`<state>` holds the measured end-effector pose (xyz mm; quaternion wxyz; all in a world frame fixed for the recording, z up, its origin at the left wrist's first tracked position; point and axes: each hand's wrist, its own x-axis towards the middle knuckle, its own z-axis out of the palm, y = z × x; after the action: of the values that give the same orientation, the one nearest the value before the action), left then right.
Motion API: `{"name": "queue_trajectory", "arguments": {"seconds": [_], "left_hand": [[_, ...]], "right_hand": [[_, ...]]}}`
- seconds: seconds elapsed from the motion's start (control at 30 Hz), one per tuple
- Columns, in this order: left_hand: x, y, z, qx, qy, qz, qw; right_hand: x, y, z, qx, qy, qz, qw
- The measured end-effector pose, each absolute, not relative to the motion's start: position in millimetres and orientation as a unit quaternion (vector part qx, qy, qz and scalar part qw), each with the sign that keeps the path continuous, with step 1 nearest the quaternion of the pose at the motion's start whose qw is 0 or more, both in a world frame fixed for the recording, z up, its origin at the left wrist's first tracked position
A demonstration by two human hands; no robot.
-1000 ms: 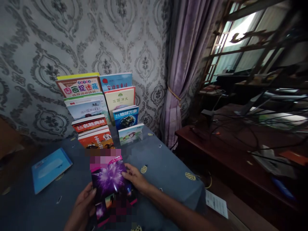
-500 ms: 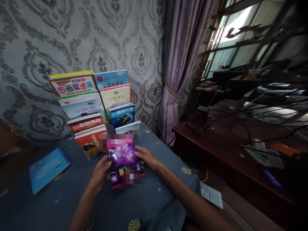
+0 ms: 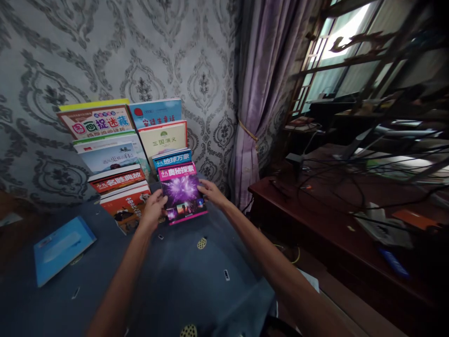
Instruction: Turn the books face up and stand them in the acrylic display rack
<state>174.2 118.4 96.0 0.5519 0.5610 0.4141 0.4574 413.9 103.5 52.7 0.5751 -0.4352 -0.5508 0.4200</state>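
A purple and pink book (image 3: pixel 181 189) with a bright burst on its cover is held upright between my two hands. My left hand (image 3: pixel 154 208) grips its left edge, and my right hand (image 3: pixel 211 193) grips the right edge. Right behind it, a blue book (image 3: pixel 172 158) shows only its upper strip. Farther back in that column stand a cream book with a red border (image 3: pixel 164 140) and a light blue book (image 3: pixel 156 112). Left of my left hand, an orange book (image 3: pixel 128 206) fronts a second column of tiered books.
A blue book (image 3: pixel 63 250) lies flat on the dark cloth-covered table (image 3: pixel 196 285) at left. Patterned wallpaper and a tied purple curtain (image 3: pixel 250 117) rise behind. To the right stands a dark red wooden desk (image 3: pixel 298 210) with tangled cables and papers.
Both hands have moved the purple book forward and up, to the front of the right column. It now covers the small pale book there and most of the blue one.
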Motion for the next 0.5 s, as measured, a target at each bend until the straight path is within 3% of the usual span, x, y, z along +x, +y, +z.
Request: {"name": "queue_trajectory", "arguments": {"seconds": [0.2,0.5], "left_hand": [[187.7,143.1,110.2,0.599,0.39,0.511,0.476],[195.9,155.6,94.2,0.635,0.381,0.544,0.393]], "right_hand": [[415.2,141.4,75.2,-0.43,-0.595,0.304,0.607],[408.3,155.2,73.1,-0.418,-0.619,0.275,0.605]]}}
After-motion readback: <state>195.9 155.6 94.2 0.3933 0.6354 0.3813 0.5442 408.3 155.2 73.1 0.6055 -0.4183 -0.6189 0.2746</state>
